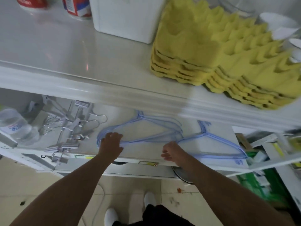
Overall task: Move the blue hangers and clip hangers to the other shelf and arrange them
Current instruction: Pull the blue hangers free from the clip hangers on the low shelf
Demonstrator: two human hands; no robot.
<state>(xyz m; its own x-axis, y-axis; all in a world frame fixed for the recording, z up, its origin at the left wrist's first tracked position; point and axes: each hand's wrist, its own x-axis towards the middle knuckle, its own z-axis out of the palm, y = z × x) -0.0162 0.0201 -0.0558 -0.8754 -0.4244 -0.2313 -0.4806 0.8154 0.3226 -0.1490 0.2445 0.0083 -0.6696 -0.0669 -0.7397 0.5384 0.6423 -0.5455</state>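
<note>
Two bundles of blue wire hangers lie flat on the lower white shelf (146,154). My left hand (111,145) grips the left corner of the left bundle (143,128), fingers curled over the wires. My right hand (171,151) holds the left tip of the right bundle (215,141), where the two bundles meet. To the left, a heap of silver and lilac clip hangers (70,128) with metal hooks lies on the same shelf, touched by neither hand.
A clear plastic bottle (14,126) lies at the shelf's left end. The upper shelf (65,51) carries stacked yellow egg trays (228,53), a white box (128,17) and cans. Green packaging (267,188) stands at lower right. My white shoes are on the tiled floor.
</note>
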